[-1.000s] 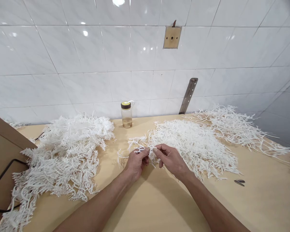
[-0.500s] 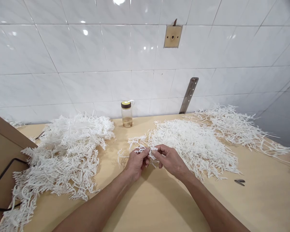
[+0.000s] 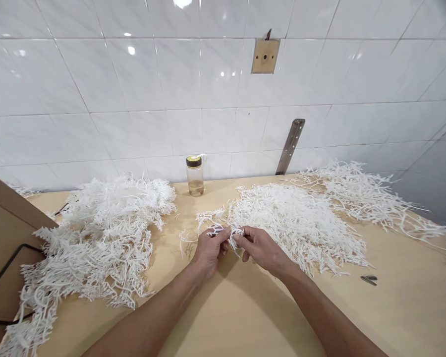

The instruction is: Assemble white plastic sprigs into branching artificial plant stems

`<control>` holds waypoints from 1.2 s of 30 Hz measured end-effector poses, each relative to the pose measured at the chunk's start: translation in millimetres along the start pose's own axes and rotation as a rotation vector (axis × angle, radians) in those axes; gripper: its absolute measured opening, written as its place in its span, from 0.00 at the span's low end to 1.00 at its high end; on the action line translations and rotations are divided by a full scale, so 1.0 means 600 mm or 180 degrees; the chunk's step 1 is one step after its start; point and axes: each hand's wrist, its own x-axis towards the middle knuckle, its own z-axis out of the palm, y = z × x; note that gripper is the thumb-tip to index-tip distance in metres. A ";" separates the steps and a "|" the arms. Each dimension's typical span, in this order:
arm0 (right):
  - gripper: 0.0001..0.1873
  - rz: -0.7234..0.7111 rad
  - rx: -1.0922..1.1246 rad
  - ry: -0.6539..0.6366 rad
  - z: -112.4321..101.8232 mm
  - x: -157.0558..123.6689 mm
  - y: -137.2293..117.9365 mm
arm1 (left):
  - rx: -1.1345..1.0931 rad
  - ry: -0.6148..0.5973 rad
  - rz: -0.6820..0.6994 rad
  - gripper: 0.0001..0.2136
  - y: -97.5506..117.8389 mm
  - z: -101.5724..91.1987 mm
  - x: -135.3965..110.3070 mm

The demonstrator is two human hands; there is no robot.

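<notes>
Both hands meet over the table near the middle of the view. My left hand (image 3: 210,250) pinches a white branched plastic sprig (image 3: 216,229) between thumb and fingers, with part of it trailing out to the left. My right hand (image 3: 258,248) pinches the sprig's right end, its thumb and forefinger closed around thin white twigs. The fingertips hide where the pieces join. Just behind my right hand lies a flat heap of small white sprigs (image 3: 293,218). A few loose white pieces (image 3: 188,239) rest on the table left of my left hand.
A large white heap (image 3: 100,238) covers the table's left side, beside a brown board (image 3: 11,238) with a black wire frame. A lidded bottle (image 3: 195,178) stands near the tiled wall. Longer white branches (image 3: 364,198) lie back right. A small metal tool (image 3: 368,280) lies right.
My right fingers have shifted slightly on the sprig, and its twigs now hang down between the hands. My left hand stays almost in place.
</notes>
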 end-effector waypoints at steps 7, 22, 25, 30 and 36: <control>0.17 0.0130 0.0192 -0.0331 -0.002 0.000 0.002 | -0.0251 -0.0253 -0.0114 0.16 0.001 -0.002 0.003; 0.16 0.0088 0.0366 -0.0403 -0.008 -0.001 0.005 | 0.0114 -0.0482 -0.0410 0.19 0.015 -0.004 -0.007; 0.16 0.0075 0.0406 -0.0405 -0.012 0.000 0.006 | 0.0131 -0.0671 -0.0491 0.20 0.015 -0.007 -0.005; 0.18 0.0193 0.0433 -0.0467 -0.016 0.002 0.009 | 0.0260 -0.0807 -0.0430 0.20 0.015 -0.012 -0.003; 0.16 0.0242 0.0315 -0.0405 -0.014 0.004 0.012 | 0.0772 -0.0409 -0.0129 0.21 0.016 -0.007 -0.007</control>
